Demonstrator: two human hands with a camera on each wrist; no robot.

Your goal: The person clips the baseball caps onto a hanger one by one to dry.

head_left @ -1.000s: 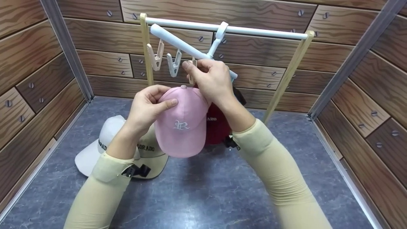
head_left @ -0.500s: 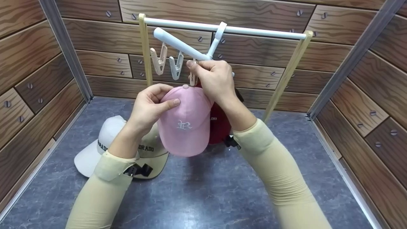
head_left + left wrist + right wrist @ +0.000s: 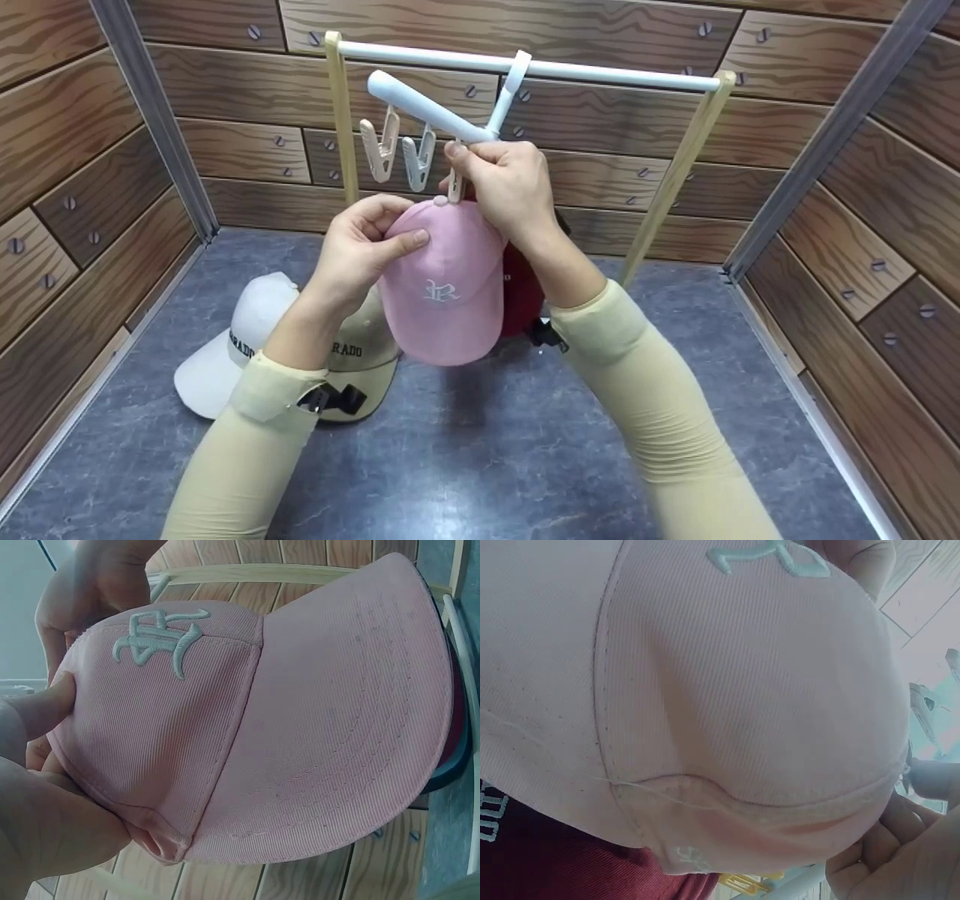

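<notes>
A pink baseball cap [image 3: 450,262] with a white embroidered letter hangs brim down in front of the rack. My left hand [image 3: 364,251] pinches its crown from the left, thumb on the front. With my right hand [image 3: 510,184] I pinch a beige clothespin [image 3: 454,186] just above the cap; the pin's lower tip is right at the cap's top button. That pin hangs from a pale blue hanger bar [image 3: 427,105]. Behind the pink cap is a dark red cap [image 3: 521,292], partly hidden. In the left wrist view the pink cap [image 3: 172,705] spans most of the frame.
A beige clothespin [image 3: 380,146] and a grey one [image 3: 418,159] hang at the bar's left end. The hanger hooks over the white rail [image 3: 615,73] of a wooden-legged rack. A white cap [image 3: 259,315] and a tan cap [image 3: 367,360] lie on the dark floor at left.
The pink cap and my left hand have moved slightly right and up, overlapping more of the red cap. The hanger's left end has swung a little right and down.
</notes>
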